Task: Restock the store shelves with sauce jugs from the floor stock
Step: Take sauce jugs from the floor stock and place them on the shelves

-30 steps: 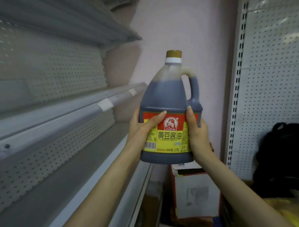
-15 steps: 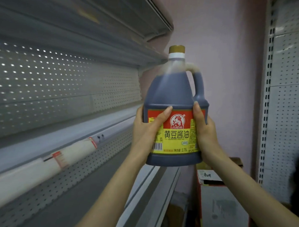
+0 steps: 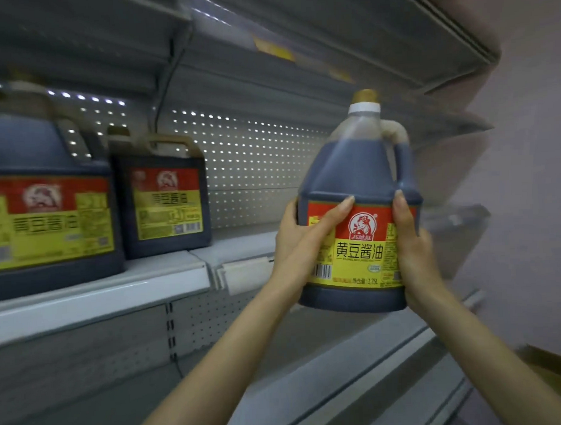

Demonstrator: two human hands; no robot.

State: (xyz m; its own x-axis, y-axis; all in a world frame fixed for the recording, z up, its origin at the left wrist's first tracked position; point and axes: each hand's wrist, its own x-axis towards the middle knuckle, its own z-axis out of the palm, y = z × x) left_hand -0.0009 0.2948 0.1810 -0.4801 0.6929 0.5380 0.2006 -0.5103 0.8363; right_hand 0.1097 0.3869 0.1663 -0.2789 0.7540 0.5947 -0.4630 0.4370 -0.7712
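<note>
Dim, cool light; bright pinpoints glint on the perforated back panel (image 3: 247,156). At left the shelved jugs (image 3: 47,206) smear with motion blur, while the held jug (image 3: 358,250) reads sharp; shelf edges (image 3: 100,300) bow toward the corners.

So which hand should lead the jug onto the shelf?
Probably left: the left hand grips the held jug on its shelf side, nearest the bare spot; the right hand steadies the far side.

View swung left, held jug (image 3: 351,167) nearer shelf (image 3: 115,291), two stocked jugs (image 3: 164,201) newly visible
</note>
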